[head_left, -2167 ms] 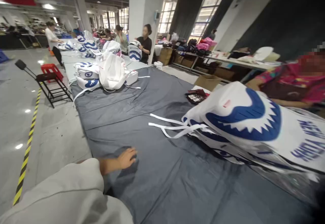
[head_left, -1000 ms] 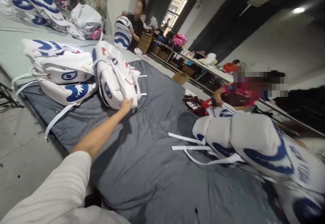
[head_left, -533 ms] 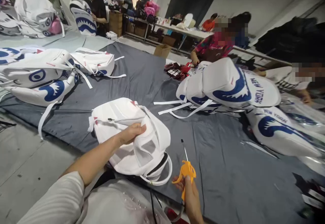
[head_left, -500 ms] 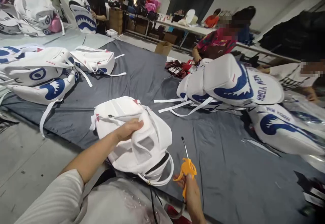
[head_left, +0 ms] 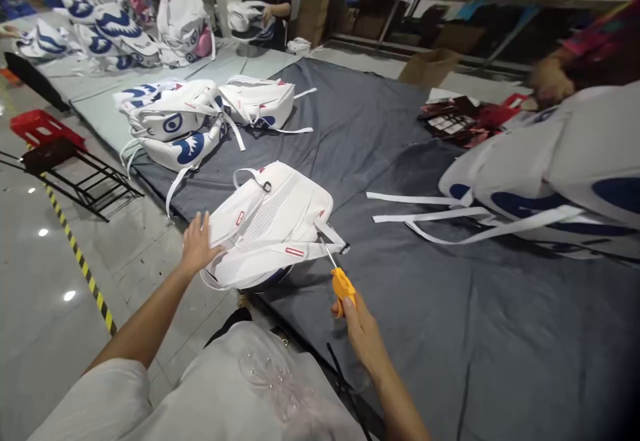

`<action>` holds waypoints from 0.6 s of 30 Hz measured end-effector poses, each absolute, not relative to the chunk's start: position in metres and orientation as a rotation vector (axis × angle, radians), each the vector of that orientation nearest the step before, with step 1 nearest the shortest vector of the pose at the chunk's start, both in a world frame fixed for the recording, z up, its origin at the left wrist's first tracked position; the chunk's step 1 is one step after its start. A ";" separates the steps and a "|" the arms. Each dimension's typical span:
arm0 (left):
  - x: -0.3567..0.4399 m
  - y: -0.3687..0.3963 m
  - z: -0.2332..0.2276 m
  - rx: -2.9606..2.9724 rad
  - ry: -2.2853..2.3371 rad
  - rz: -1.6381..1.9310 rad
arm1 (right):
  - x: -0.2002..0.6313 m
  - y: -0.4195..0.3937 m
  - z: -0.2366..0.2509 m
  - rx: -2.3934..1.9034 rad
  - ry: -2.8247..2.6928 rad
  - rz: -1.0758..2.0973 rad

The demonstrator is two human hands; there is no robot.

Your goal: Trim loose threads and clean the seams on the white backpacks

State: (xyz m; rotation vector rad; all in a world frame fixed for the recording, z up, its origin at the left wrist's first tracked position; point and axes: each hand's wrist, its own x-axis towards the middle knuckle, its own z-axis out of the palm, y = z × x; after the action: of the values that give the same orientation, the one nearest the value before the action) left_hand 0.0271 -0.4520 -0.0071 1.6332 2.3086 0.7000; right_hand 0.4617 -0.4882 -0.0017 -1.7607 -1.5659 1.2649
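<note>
A white backpack (head_left: 273,224) lies with its strapped, mesh-padded back facing up on the grey cloth. My left hand (head_left: 199,246) rests against its left end, fingers spread and not wrapped round it. In my right hand (head_left: 356,317) is an orange-handled tool (head_left: 343,287) with a long thin metal shaft. The shaft's tip reaches the strap end at the bag's right side; whether it touches the strap I cannot make out.
Several white backpacks with blue prints (head_left: 187,124) lie at the back left. Others (head_left: 540,167) are stacked on the right, straps trailing. Red and black tags (head_left: 457,121) lie near a co-worker's hand (head_left: 553,82). A red stool (head_left: 47,127) stands left of the table.
The backpack has been turned over, so its straps now face up. My left hand moved from gripping it to its left end. The orange tool came up to the strap. The view swung left.
</note>
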 end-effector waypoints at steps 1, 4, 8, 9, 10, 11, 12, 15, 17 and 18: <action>0.030 -0.448 -0.013 1.602 2.274 0.777 | 0.452 -0.476 0.007 -1.738 -1.645 1.276; 0.034 -0.420 -0.024 1.275 2.060 1.037 | 0.425 -0.440 0.034 -1.717 -1.859 1.231; 0.028 -0.366 -0.038 0.929 1.810 1.067 | 0.391 -0.372 0.062 -1.887 -2.159 1.001; 0.026 -0.354 -0.043 0.849 1.736 1.059 | 0.381 -0.352 0.067 -1.951 -2.233 0.917; 0.025 -0.344 -0.047 0.773 1.666 1.051 | 0.369 -0.333 0.071 -2.010 -2.292 0.836; 0.023 -0.337 -0.051 0.701 1.604 1.046 | 0.356 -0.314 0.074 -2.067 -2.329 0.765; 0.022 -0.331 -0.056 0.634 1.552 1.043 | 0.344 -0.298 0.076 -2.118 -2.346 0.713; 0.015 -0.321 -0.070 0.449 1.443 1.025 | 0.307 -0.266 0.081 -2.182 -2.404 0.703; 0.009 -0.318 -0.080 0.342 1.377 0.993 | 0.289 -0.258 0.084 -2.189 -2.473 0.752; 0.007 -0.316 -0.085 0.296 1.344 0.975 | 0.283 -0.256 0.086 -2.203 -2.493 0.754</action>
State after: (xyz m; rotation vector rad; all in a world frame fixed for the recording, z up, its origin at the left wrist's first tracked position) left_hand 0.0067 -0.3156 -0.0847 0.2958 1.3442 0.9747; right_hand 0.2829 -0.2561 0.0859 -2.2035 -2.4925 0.7540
